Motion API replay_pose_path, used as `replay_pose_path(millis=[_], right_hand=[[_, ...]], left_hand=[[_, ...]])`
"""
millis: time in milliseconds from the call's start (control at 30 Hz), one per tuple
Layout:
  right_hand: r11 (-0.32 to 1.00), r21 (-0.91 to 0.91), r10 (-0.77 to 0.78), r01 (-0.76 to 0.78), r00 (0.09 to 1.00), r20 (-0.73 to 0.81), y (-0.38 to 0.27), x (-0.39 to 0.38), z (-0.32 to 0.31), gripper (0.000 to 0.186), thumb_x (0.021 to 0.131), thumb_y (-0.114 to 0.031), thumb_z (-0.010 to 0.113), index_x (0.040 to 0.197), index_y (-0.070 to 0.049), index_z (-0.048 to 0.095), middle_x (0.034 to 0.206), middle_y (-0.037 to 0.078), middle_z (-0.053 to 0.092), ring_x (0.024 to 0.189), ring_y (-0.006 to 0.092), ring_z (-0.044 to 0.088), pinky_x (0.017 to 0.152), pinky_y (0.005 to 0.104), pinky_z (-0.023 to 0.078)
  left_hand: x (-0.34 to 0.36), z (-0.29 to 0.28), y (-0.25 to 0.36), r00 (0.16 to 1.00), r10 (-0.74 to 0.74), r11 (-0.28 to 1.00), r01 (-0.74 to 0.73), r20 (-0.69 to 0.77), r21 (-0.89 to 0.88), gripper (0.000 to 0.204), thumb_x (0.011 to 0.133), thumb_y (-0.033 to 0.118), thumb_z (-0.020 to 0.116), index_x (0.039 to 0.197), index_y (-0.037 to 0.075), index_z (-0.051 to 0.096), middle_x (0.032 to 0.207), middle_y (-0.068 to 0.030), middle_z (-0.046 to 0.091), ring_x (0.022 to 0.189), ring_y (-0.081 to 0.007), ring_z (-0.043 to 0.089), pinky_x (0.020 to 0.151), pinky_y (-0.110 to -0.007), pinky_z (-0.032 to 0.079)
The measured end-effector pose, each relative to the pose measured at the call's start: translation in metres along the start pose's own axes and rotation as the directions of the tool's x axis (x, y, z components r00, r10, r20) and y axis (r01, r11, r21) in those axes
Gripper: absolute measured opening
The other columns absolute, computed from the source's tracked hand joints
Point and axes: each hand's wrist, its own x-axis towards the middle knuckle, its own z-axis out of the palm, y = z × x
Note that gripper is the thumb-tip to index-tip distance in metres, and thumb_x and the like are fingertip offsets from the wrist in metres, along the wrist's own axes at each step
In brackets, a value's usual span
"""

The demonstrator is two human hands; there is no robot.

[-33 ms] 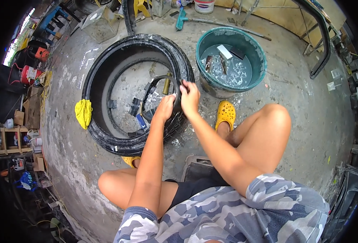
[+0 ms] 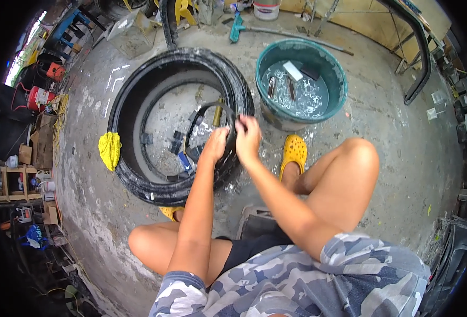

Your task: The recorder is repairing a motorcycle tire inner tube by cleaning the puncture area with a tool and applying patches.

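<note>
A large black tyre (image 2: 125, 116) lies flat on the grey floor. My left hand (image 2: 216, 142) grips a narrower black rubber loop (image 2: 204, 107) inside it. My right hand (image 2: 247, 138) is closed on the same loop at the tyre's right side. Within the ring are a brass-coloured cylinder (image 2: 217, 113), dark patches (image 2: 177, 141) and a blue flat piece (image 2: 185, 161). A yellow cloth (image 2: 109, 151) drapes over the left sidewall. Right of the tyre, a teal bucket (image 2: 328, 100) holds cloudy water and several small items, including a white block (image 2: 292, 70).
A squeegee (image 2: 236, 29) with a long handle lies behind the bucket. A clear container (image 2: 125, 34) and a white bucket (image 2: 266, 9) stand at the back. Red equipment (image 2: 39, 98), cords and a wooden crate (image 2: 12, 182) line the left side. My yellow clogs (image 2: 294, 150) flank the tyre's near side.
My right hand has shifted a little down along the loop, its fingertips slightly blurred. The whole scene sits slightly lower in the picture.
</note>
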Motion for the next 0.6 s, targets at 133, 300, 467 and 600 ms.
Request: replay_pose_path(millis=[133, 300, 467, 600], right_hand=[[0.987, -0.058, -0.151, 0.151, 0.988, 0.016, -0.002, -0.031, -0.009, 0.018, 0.084, -0.006, 0.065, 0.099, 0.003, 0.067, 0.102, 0.017, 0.066, 0.100, 0.0332, 0.062, 0.091, 0.0390, 0.048], [0.996, 0.000, -0.088, 0.088, 0.996, 0.030, 0.003, 0.016, 0.002, 0.018, 0.086, -0.010, 0.064, 0.098, 0.003, 0.067, 0.102, 0.018, 0.066, 0.097, 0.0344, 0.063, 0.089, 0.0389, 0.047], [0.985, -0.017, -0.173, 0.174, 0.983, 0.060, -0.004, -0.021, -0.005, 0.017, 0.085, -0.004, 0.063, 0.100, 0.002, 0.068, 0.105, 0.017, 0.066, 0.104, 0.0336, 0.061, 0.091, 0.0395, 0.047], [0.996, -0.035, -0.079, 0.082, 0.993, 0.083, 0.004, 0.028, 0.002, 0.017, 0.086, -0.002, 0.061, 0.101, 0.003, 0.067, 0.103, 0.017, 0.066, 0.101, 0.0343, 0.061, 0.090, 0.0404, 0.048]], left_hand=[[-0.008, -0.005, -0.007, 0.997, 0.059, 0.998, -0.059, -0.052, 0.012, 0.046, 0.096, 0.033, 0.037, 0.094, -0.008, 0.058, 0.096, -0.0328, 0.059, 0.101, -0.0452, 0.055, 0.086, -0.047, 0.042], [-0.002, 0.003, -0.005, 0.996, -0.063, 0.998, 0.063, -0.061, -0.002, 0.067, 0.098, 0.051, 0.030, 0.090, -0.008, 0.060, 0.086, -0.0330, 0.060, 0.090, -0.0518, 0.055, 0.082, -0.049, 0.043], [-0.006, -0.017, 0.025, 0.995, -0.064, 0.998, 0.062, 0.077, 0.029, 0.073, 0.098, 0.057, 0.028, 0.091, -0.008, 0.061, 0.088, -0.0346, 0.060, 0.095, -0.0518, 0.057, 0.081, -0.052, 0.043], [-0.003, -0.010, 0.028, 0.982, -0.112, 0.992, 0.103, 0.150, 0.071, 0.073, 0.098, 0.059, 0.030, 0.093, -0.007, 0.062, 0.088, -0.0349, 0.060, 0.094, -0.0525, 0.057, 0.080, -0.052, 0.043]])
